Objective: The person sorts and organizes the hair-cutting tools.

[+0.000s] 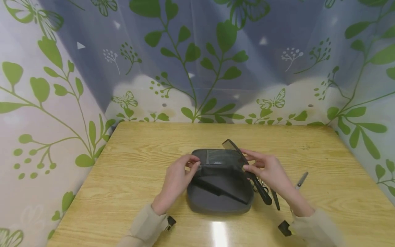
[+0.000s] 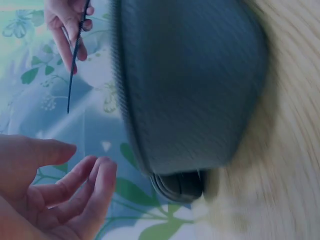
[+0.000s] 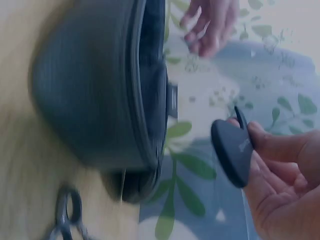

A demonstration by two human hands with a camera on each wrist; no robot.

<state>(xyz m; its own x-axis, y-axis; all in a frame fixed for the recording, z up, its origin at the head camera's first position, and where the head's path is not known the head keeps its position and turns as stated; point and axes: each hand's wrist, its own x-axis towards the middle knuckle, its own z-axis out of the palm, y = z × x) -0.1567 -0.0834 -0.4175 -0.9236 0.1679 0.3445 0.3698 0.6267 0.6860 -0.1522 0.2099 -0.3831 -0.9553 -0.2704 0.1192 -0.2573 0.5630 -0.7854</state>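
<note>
Head view: the dark case (image 1: 220, 203) stands open on the table (image 1: 139, 144), between the two hands, and its lid (image 1: 216, 157) is raised at the far side. I judge that the work is only partly done. One long dark piece, which looks like a comb (image 1: 229, 196), lies inside the case. The handled comb (image 1: 258, 185) is outside, in the right hand (image 1: 269, 171); scissors (image 1: 301, 180) also lie outside on the table, partly hidden by the right arm, so these pieces remain to be dealt with. The fingers of the right hand are bent and pinch the comb near its middle. The left hand (image 1: 179, 173) is at the left edge of the lid; whether it touches, I cannot tell from here.

Left wrist view: the left hand's fingers are half open and softly bent, with a clear gap to the thumb. They hold nothing and appear apart from the case.

Right wrist view: thumb and fingers close on the comb, which is beside the open case and well apart from its rim. Scissor rings (image 3: 74, 205) show on the table near the case.
</note>
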